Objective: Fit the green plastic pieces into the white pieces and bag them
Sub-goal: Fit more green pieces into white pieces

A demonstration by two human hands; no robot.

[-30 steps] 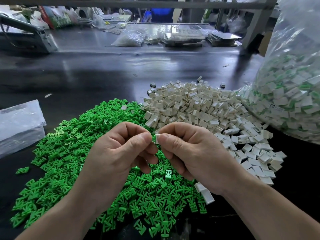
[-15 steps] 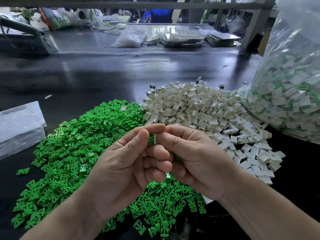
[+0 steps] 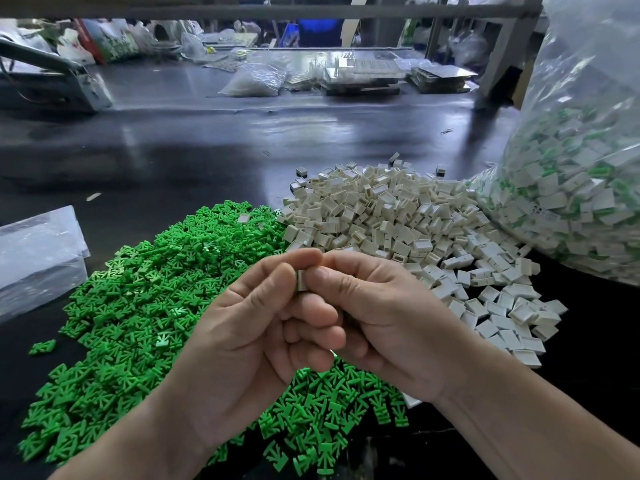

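Left hand (image 3: 242, 341): thumb and forefinger pinch a small white plastic piece (image 3: 302, 280), above the heap of green plastic pieces (image 3: 138, 306) on the dark desk (image 3: 207, 150).
Right hand (image 3: 388, 323): pinches the same piece from the other side.
Change: the left hand has rolled palm-up since a second ago.

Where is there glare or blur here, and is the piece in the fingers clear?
Head view: light glares off the table; the bag hazes its contents; the green pile and white pile are sharp; the piece pinched between left hand and right hand is shadowed and mostly hidden.
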